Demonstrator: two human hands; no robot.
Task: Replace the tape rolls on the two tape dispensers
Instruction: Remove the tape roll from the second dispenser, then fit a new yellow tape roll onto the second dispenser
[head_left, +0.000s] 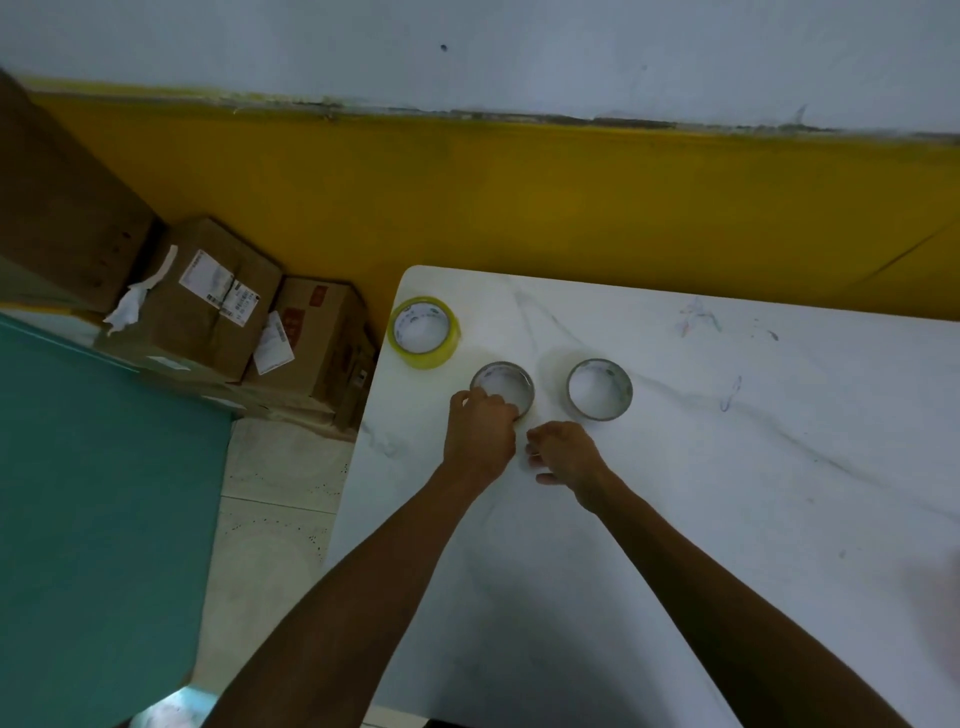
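Three tape rolls lie flat on the white marbled table (727, 467). A yellowish full roll (425, 332) sits near the table's far left corner. Two thin, nearly spent grey rolls lie closer to me: the left one (506, 382) and the right one (599, 388). My left hand (480, 434) rests on the near rim of the left grey roll, fingers curled over its edge. My right hand (563, 452) hovers just right of it, fingers loosely bent and pinched close together, with nothing visible in them. No tape dispenser is in view.
Several cardboard boxes (218, 306) stand on the floor left of the table, against the yellow wall (519, 208). A teal surface (93, 509) fills the left side. Tiled floor (270, 519) shows between it and the table's left edge.
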